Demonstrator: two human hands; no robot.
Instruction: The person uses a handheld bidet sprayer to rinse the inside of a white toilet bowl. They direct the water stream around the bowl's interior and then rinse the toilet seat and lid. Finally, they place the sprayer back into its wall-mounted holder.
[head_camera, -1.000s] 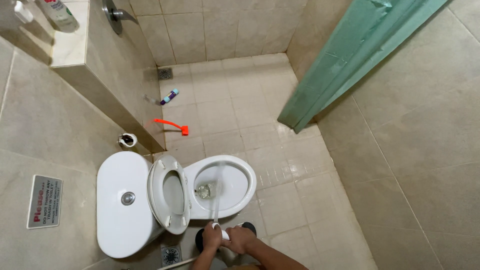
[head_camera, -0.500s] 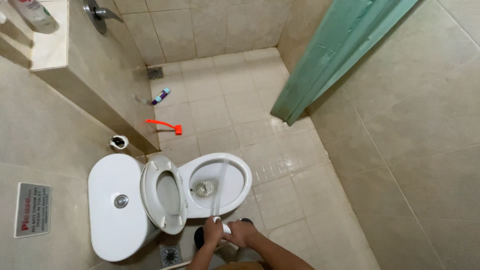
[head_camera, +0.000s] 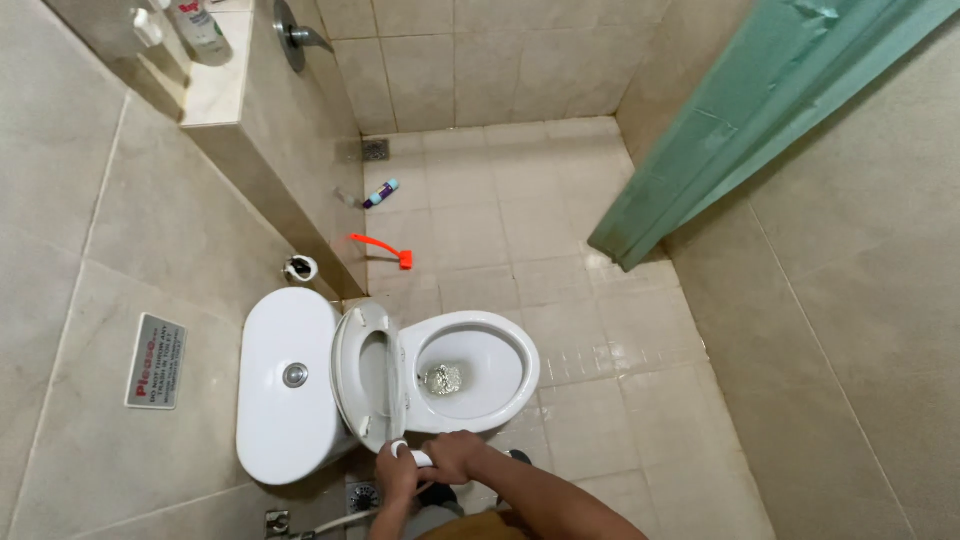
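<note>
Head view, near edge: left hand (head_camera: 395, 470) and right hand (head_camera: 455, 455), both closed around a white handle (head_camera: 418, 458), touching the toilet bowl (head_camera: 478, 372) rim. Seat (head_camera: 368, 375) raised against the tank (head_camera: 288, 385). Farther: orange brush (head_camera: 380, 247) on floor (head_camera: 520, 200).

The light is bright and even, without hard shadows. Soft glare lies on the wet floor tiles (head_camera: 610, 355) at the centre right. The wide lens bends the walls at the frame edges. The focus is sharp everywhere.
</note>
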